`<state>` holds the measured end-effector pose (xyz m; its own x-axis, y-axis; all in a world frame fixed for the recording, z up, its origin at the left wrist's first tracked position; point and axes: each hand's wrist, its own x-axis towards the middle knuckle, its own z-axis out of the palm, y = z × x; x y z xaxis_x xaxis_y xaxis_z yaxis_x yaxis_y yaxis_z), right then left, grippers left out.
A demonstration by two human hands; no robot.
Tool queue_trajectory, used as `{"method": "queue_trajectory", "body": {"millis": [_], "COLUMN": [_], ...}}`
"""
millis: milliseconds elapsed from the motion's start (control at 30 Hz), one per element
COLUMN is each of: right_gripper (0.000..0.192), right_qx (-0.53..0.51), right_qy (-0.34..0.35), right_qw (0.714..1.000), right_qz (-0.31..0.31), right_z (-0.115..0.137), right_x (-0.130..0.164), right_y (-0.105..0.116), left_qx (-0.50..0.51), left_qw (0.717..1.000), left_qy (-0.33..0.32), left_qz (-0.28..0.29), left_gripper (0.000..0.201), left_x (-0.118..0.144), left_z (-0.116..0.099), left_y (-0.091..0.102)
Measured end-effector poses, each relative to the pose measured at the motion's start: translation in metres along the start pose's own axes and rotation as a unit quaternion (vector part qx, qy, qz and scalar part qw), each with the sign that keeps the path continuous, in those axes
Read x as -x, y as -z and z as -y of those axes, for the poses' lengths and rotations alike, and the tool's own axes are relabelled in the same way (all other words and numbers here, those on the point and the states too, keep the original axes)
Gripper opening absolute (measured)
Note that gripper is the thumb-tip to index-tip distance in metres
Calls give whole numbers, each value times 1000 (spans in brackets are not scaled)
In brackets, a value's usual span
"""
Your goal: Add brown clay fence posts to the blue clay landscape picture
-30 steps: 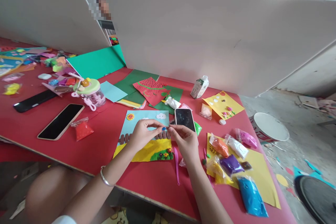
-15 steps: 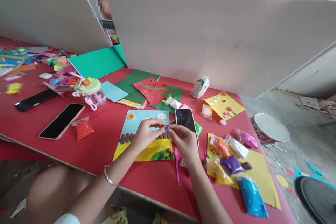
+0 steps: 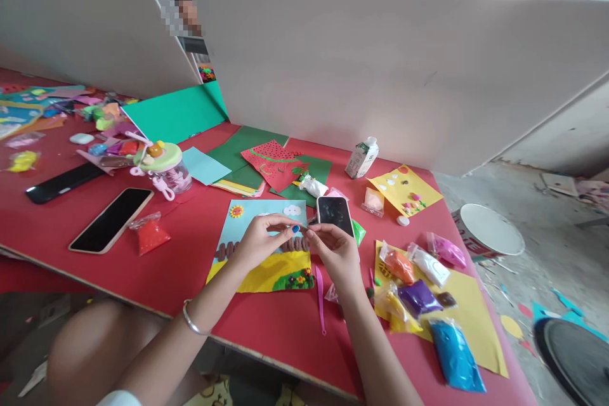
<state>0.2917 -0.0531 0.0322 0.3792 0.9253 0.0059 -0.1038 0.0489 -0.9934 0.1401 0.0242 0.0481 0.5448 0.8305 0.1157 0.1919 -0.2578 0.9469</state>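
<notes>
My left hand (image 3: 259,242) and my right hand (image 3: 335,254) meet fingertip to fingertip above a paper picture (image 3: 247,219) with a blue sky, a brown fence and yellow ground. Between the fingertips is a small blue bit of clay (image 3: 295,228), pinched by the left thumb and forefinger; the right fingers touch it too. A phone with a dark screen (image 3: 334,212) lies just behind my right hand. A pink plastic tool (image 3: 321,304) rests on the red table (image 3: 190,228) below the hands.
Clay bags in orange (image 3: 398,264), white, pink, purple and blue (image 3: 454,355) lie on a yellow sheet at the right. Green and red papers (image 3: 271,162), a small carton (image 3: 361,157), a jar (image 3: 164,165) and two phones (image 3: 110,220) sit further back and left. White partitions stand behind; another person sits beyond them.
The fingertips shifted slightly while working the blue bit; both hands stay over the picture. Nothing else moved.
</notes>
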Motion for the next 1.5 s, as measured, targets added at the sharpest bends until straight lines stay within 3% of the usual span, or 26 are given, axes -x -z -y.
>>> {"method": "queue_trajectory", "body": {"millis": [167, 400, 700, 1100, 1233, 1500], "right_gripper": [31, 35, 37, 37, 36, 38], "right_qx": [-6, 31, 48, 49, 48, 62], "right_qy": [-7, -6, -16, -24, -24, -16], "right_qw": [1000, 999, 999, 998, 998, 997], "right_qz": [25, 17, 12, 37, 34, 51], "right_z": [-2, 1, -2, -6, -5, -2], "right_x": [-1, -2, -1, -5, -4, -3], "right_y": [0, 1, 4, 9, 9, 7], "left_qx": [-4, -52, -50, -87, -55, -34], "left_qw": [1000, 999, 999, 996, 998, 998], "left_qy": [-1, -6, 5, 6, 25, 28], "left_qz": [-21, -12, 1, 7, 25, 38], "left_gripper": [18, 19, 19, 19, 28, 20], "left_x": [-1, -1, -1, -1, -1, -2], "left_z": [-2, -9, -1, -4, -5, -5], "left_y": [-1, -3, 4, 10, 10, 1]}}
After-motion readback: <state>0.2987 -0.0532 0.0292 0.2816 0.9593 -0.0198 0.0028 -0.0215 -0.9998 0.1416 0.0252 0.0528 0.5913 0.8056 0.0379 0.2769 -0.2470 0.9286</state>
